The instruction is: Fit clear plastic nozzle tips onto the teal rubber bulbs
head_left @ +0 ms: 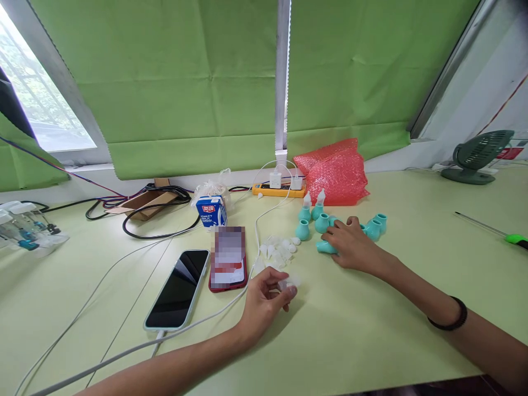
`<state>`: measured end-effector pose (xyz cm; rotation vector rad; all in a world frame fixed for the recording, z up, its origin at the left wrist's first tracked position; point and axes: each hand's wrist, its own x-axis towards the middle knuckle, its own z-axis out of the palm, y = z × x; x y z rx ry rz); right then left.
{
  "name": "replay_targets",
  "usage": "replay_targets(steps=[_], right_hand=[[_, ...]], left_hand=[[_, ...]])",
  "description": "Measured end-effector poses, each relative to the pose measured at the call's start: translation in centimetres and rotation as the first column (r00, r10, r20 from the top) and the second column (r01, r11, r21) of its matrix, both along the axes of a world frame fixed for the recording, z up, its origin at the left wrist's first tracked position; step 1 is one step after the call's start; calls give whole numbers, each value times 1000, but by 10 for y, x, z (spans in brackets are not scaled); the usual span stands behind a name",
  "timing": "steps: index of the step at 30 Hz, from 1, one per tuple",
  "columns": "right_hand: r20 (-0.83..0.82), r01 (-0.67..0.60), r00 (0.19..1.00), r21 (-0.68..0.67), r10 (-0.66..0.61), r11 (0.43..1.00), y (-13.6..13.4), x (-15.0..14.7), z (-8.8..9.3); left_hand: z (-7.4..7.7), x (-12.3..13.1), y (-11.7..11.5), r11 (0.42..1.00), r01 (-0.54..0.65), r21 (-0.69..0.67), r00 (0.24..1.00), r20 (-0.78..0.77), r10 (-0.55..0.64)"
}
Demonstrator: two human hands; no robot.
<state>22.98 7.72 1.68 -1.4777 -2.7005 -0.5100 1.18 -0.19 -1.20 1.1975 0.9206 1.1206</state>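
Note:
My left hand [268, 297] pinches a small translucent tip [292, 282] between thumb and fingers, a little above the table. Just beyond it lies a loose pile of similar translucent white pieces [276, 250]. My right hand [350, 245] reaches down among several teal squeeze bulbs, its fingers curled over a teal bulb [325, 247] that lies on its side. The hand partly covers that bulb and others. More teal bulbs [373, 228] stand to its right. Left of it is a teal bulb with an open neck [302, 230]. Behind stand two bulbs with clear tips fitted [318, 204].
A white phone [177, 289] and a red-cased phone [228, 258] lie left, beside a white cable [206, 318]. Behind are a blue drink carton [212, 212], an orange power strip [280, 191] and a red bubble-wrap bag [336, 175]. A screwdriver [490, 228] and fan [478, 157] are right.

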Motion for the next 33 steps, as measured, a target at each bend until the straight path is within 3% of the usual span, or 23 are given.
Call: replay_targets(steps=[2,5,8,12,16,19,25,33], right_hand=[[-189,-128,975,-70,113,989,-9,-7,7],[-475,-323,855,-176,208,930,-24,-20,13],[-567,-403,791,-200,230,893,-35,-32,5],[-596,-393,763,-121,250,911,-36,-41,-14],[-578,-367,764,-26,286,930,-35,-43,-25],[-569,-352,762,38,310,935,-37,-45,-28],[-482,-309,812,124,329,943,-42,-48,-30],[-351,-275,876,196,330,941,-43,-48,-37]], left_hand=[[0,0,0,999,-11,31,1000,8,10],[-1,1,1,999,-2,42,1000,14,1],[-3,1,2,1000,-14,28,1000,8,14],[-3,2,0,999,-21,35,999,25,20],[-2,2,-1,998,42,46,995,84,-46],[-2,1,-1,995,71,74,994,73,-76],[-2,-1,0,993,5,114,1000,10,-6],[0,1,-1,996,44,72,998,-36,-42]])
